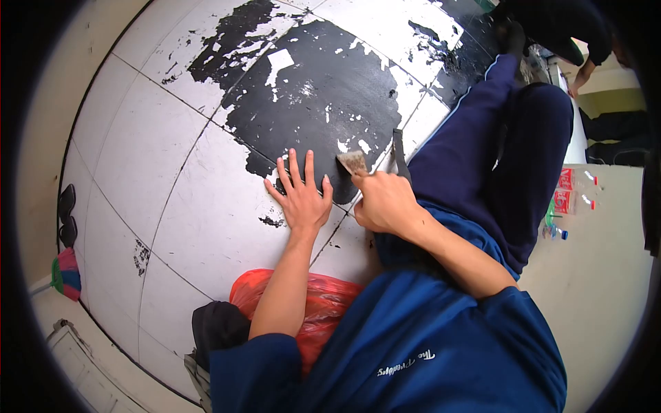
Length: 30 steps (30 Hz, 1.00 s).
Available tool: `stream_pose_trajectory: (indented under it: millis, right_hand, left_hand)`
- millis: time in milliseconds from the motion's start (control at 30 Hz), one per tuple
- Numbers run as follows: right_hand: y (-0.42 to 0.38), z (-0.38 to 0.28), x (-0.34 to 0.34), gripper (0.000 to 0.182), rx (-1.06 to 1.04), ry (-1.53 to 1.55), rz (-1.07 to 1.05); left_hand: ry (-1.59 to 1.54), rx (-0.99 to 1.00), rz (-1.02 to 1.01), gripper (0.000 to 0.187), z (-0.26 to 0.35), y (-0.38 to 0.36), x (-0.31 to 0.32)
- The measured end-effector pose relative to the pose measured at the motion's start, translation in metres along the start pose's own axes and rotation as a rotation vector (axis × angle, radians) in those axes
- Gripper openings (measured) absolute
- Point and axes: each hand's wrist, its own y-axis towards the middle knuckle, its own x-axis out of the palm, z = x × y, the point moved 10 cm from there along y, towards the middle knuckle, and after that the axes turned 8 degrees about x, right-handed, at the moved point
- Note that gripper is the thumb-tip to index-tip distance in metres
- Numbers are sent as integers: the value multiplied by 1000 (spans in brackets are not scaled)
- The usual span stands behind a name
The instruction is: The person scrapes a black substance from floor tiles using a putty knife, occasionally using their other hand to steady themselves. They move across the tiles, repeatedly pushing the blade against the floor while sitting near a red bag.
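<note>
My right hand [389, 203] grips a scraper [352, 163] with a broad, dirty blade, whose edge is at the lower right part of a large black patch [323, 103] on the white tile floor [172, 151]. Fingers spread, my left hand [303, 203] lies flat on the floor at the patch's lower edge, left of the blade. The patch has ragged borders, with white tile showing through in spots. Beside my right hand, close to my leg, is a narrow dark strip [400, 155].
A red plastic bag [330, 296] and dark cloth [219, 330] lie by my left arm. Bottles with red labels [566, 191] stand at the right. Another person [561, 27] is at the upper right. Black shoes [67, 213] and a colourful broom head [67, 274] are at the left.
</note>
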Motion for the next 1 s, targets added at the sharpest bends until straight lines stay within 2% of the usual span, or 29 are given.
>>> stream_pose_trajectory:
  millis: [67,167,200,300,333,433,500,567,667,767,800,933,1000]
  right_hand:
    - [-5,1,-3,30,-29,44,43]
    - [17,13,-6,36,36,8,137]
    - [18,17,1,38,73,-31,25]
    - [-6,-3,2,36,14,-29,-136]
    - [-8,-6,-1,17,12,8,-57]
    - [5,-3,-8,18,35,-4,45]
    - [15,5,-6,19,-27,46,217]
    - [7,5,2,24,-23,-31,15]
    - [-7,0,1,38,-48,-18,-47]
    - [1,2,-1,36,39,-10,-6]
    - [2,0,0,34,1,6,7]
    - [-6,-8,7,33,-58,-67,-72]
    - [-3,-5,1,32,14,-62,-100]
  left_hand:
    - [2,-6,-6,67,-3,1,1]
    - [-15,-3,-9,67,2,-2,4]
    - [-15,2,-5,67,3,-2,4]
    - [0,-14,-2,67,-4,0,-1]
    - [0,-13,2,67,-3,-1,-1]
    - [-22,0,-4,68,2,-1,2]
    - [-18,-10,-12,67,-1,0,1]
    - [-11,-12,-5,67,-3,1,-1]
    - [-13,-11,-19,67,-1,0,1]
    - [-6,-11,-21,67,0,1,2]
    - [-1,-12,-22,67,0,1,2]
    - [-14,-5,-8,67,-1,2,1]
    - [-25,-6,-12,67,-1,0,2]
